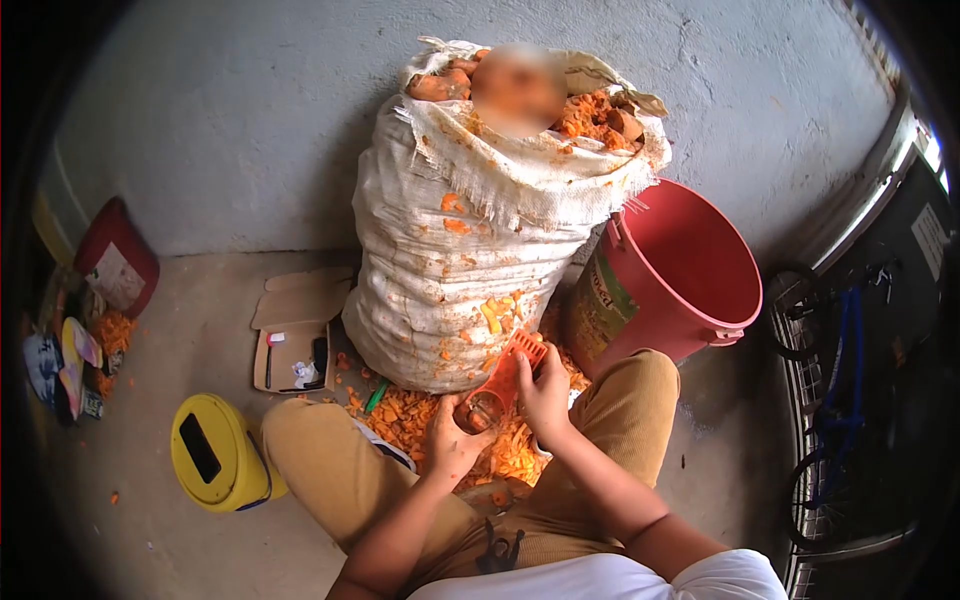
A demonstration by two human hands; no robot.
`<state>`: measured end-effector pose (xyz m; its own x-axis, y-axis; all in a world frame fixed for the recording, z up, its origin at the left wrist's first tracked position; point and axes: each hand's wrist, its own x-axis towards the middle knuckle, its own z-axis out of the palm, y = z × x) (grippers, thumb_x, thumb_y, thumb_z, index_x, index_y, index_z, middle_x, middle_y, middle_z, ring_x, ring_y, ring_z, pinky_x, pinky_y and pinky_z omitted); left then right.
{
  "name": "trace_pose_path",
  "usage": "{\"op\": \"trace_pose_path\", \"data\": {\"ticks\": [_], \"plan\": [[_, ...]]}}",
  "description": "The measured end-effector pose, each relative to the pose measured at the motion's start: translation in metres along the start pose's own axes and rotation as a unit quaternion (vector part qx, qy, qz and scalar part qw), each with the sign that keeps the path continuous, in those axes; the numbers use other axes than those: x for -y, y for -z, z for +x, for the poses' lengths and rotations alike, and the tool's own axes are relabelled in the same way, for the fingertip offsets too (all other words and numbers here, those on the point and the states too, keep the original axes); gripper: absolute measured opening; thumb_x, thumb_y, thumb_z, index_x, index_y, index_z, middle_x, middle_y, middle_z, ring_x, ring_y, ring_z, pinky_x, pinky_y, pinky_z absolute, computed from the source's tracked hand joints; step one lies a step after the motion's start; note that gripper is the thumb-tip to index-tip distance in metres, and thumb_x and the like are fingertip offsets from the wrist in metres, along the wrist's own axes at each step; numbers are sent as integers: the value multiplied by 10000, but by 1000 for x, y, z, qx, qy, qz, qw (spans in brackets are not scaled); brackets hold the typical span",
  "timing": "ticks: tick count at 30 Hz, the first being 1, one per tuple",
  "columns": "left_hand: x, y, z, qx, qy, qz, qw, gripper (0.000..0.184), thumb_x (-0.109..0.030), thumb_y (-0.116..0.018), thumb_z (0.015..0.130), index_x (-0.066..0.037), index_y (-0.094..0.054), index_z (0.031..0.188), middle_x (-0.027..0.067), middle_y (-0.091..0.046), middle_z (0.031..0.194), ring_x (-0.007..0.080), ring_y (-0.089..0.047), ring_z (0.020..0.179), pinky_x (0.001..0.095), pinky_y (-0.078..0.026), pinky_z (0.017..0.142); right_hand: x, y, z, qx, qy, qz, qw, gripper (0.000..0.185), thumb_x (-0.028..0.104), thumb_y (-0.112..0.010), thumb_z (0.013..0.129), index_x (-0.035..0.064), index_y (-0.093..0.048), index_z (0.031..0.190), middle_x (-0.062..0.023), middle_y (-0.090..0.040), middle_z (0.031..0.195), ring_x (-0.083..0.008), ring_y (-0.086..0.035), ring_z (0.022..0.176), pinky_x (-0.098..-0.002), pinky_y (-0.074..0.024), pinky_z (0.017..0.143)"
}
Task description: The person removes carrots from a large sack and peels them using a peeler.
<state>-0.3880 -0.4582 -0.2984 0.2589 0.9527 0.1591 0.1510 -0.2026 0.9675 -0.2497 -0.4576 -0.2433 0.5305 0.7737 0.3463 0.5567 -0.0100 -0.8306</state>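
Note:
Between my knees, my right hand (543,395) is closed on an orange-red plastic piece (526,347) with rows of slots at its far end. My left hand (456,440) curls round a cup-like round object (483,411) at the near end of that piece. I cannot tell whether the two are joined. Orange peelings and shavings (405,420) lie heaped on the floor beneath both hands. Just beyond stands a tall white woven sack (450,270), filled to the top with orange scraps (597,118) and stained with orange bits. Part of its top is blurred.
Right of the sack, a red bucket (690,270) leans. A yellow bucket (215,450) with a dark phone (199,448) on its lid sits by my left knee. Behind it lies an open cardboard box (290,345). A blue bicycle (845,420) is at the right.

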Motion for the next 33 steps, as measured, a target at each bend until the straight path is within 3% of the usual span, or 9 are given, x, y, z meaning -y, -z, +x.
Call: {"op": "trace_pose_path", "data": {"ticks": [4,8,10,14,18,22,24,29,33], "plan": [[-8,3,-2,-9,-22,-4,1000,493,-97,-756,577,-6,-455,957,101,-547,929,149,-521,854,282,-414,771,-17,-3,14,-74,92,25,993,186,142,-541,807,-32,-482,831,-172,-500,578,-278,-485,480,-353,-383,465],[-9,6,-7,2,-37,32,999,497,-92,-759,575,0,-447,951,100,-541,911,150,-514,845,281,-411,774,-55,43,71,-248,25,-89,964,158,120,-506,818,-26,-456,782,-182,-550,677,-298,-537,564,-355,-420,526],[-7,5,-6,-3,-24,12,1000,502,-82,-756,578,1,-436,955,92,-533,899,145,-507,838,281,-411,769,-39,62,80,-269,-24,4,963,148,117,-512,821,-27,-478,823,-157,-575,711,-246,-552,586,-321,-431,545],[-2,-2,-4,4,-10,-62,998,512,-68,-753,582,-8,-417,964,81,-515,891,138,-495,837,280,-411,758,-19,41,45,-125,6,78,989,138,109,-544,808,-13,-506,860,-135,-577,739,-167,-559,666,-284,-434,594],[-9,-1,-5,4,-27,6,1000,493,-48,-741,595,-12,-414,962,78,-500,904,128,-485,835,271,-410,749,-11,3,11,-39,48,41,997,176,121,-534,812,-24,-497,904,-177,-578,745,-225,-569,633,-307,-445,582],[-5,4,-7,-2,-28,4,1000,492,-49,-740,593,-6,-425,969,67,-498,893,135,-483,822,273,-405,752,-54,34,59,-197,-1,-54,979,192,145,-535,809,-26,-453,780,-192,-535,659,-325,-535,582,-362,-410,522],[-15,7,-9,7,-13,3,1000,520,-79,-750,588,-11,-427,989,69,-490,894,150,-477,829,283,-397,762,-65,60,82,-285,-9,-55,957,172,138,-527,815,-20,-466,791,-171,-556,682,-279,-553,595,-345,-422,549],[-17,6,-6,-2,-49,50,998,526,-81,-757,580,-24,-434,991,88,-490,922,163,-485,851,290,-401,769,-51,58,66,-168,-6,112,979,114,103,-511,831,-8,-501,858,-63,-572,764,-92,-505,657,-246,-432,587],[-14,3,-8,-7,-68,33,997,532,-61,-758,572,-20,-436,993,98,-502,928,170,-506,850,291,-412,765,-5,18,21,-67,41,23,997,178,129,-539,811,-30,-508,885,-175,-583,758,-219,-570,646,-323,-437,579]]}}
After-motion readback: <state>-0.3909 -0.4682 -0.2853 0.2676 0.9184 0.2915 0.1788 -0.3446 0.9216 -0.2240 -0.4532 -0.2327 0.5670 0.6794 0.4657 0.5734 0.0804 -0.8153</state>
